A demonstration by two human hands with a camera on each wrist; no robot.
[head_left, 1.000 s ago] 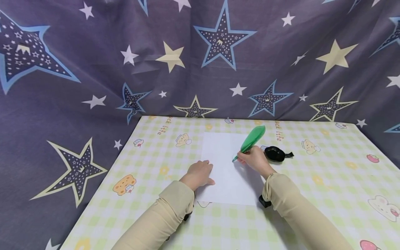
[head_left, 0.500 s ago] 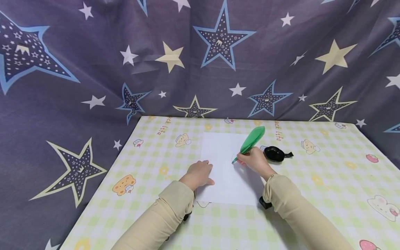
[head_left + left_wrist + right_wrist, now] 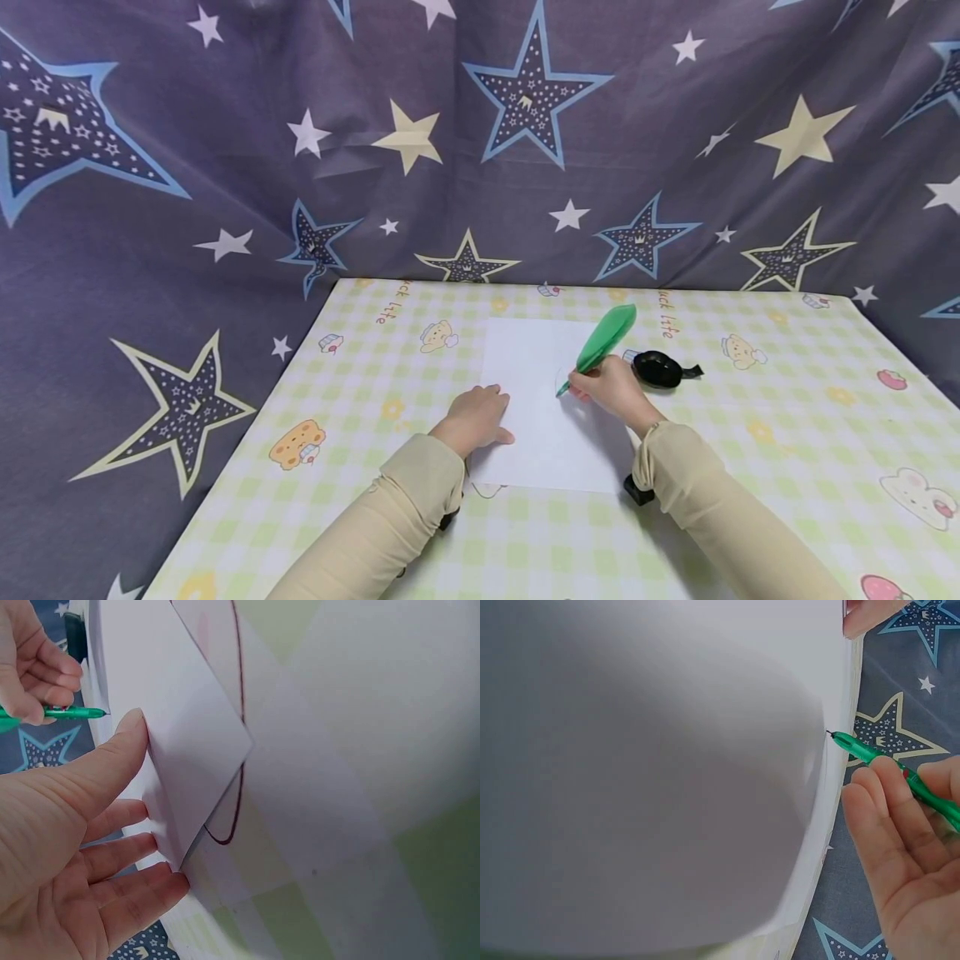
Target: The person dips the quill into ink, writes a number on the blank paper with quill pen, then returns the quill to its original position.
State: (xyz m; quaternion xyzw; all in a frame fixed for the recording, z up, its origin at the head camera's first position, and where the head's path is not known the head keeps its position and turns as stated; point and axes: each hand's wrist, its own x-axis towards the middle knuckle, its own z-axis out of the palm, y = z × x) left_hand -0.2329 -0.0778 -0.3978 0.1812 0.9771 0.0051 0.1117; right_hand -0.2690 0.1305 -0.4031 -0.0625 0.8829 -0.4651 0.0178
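A rounded black object (image 3: 657, 369) sits on the table (image 3: 750, 500) beside the right hand (image 3: 615, 387), off the white paper (image 3: 555, 450). Its fingers pinch a green pen (image 3: 606, 336) over the paper; the left hand (image 3: 478, 417) lies relaxed along its edge. Wrist views reveal the dark nib (image 3: 829, 733), slightly lower down the page than earlier.

- Head view: we note bright, even light; backdrop (image 3: 480, 200) clear, large star (image 3: 82, 133) stretched toward the left edge.
- Soft shadow beneath the right hand (image 3: 617, 387); paper (image 3: 536, 433) nearly washed out.
- Left wrist: we find it dimmer, bluish; tablecloth (image 3: 337, 750) soft.
- Right wrist: we record broad grey shadow across the paper, brighter above.
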